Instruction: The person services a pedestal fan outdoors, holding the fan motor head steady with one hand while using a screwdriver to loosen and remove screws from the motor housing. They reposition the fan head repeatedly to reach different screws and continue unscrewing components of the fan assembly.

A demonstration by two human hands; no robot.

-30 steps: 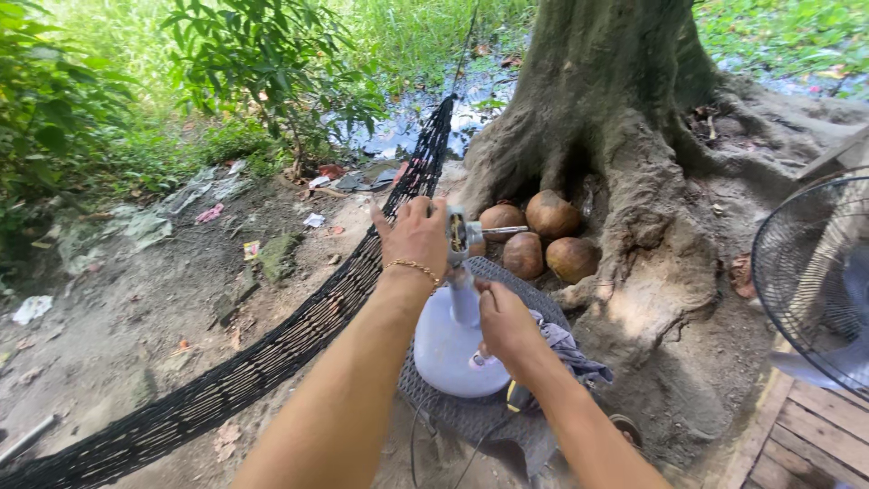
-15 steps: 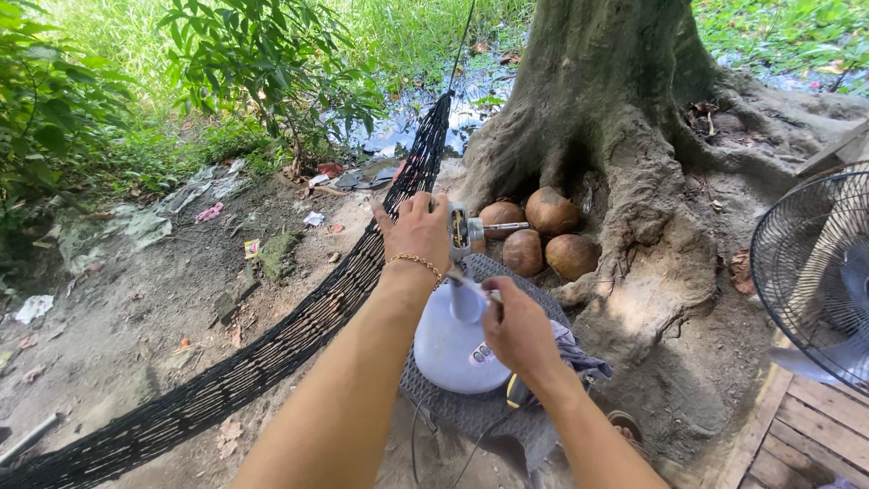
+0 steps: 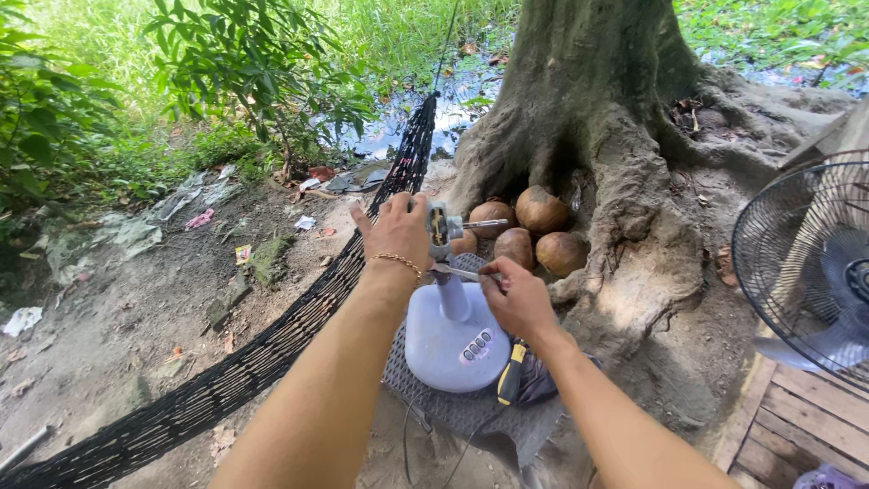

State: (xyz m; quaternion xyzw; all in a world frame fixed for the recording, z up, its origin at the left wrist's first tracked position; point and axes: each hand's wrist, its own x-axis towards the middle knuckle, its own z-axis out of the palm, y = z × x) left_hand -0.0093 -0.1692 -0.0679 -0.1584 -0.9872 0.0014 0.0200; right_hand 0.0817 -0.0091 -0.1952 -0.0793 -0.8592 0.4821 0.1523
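Beside the tree, left hand (image 3: pixel 398 231) grips the upright fan stand (image 3: pixel 450 299); right hand (image 3: pixel 518 299) pinches a level screwdriver (image 3: pixel 453 270).

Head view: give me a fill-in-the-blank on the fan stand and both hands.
1. The left hand grips the ___ of the fan stand.
2. The right hand holds a thin metal tool against the stand's ___.
3. The brown coconuts lie at the foot of the ___.

Missing: top; pole; tree
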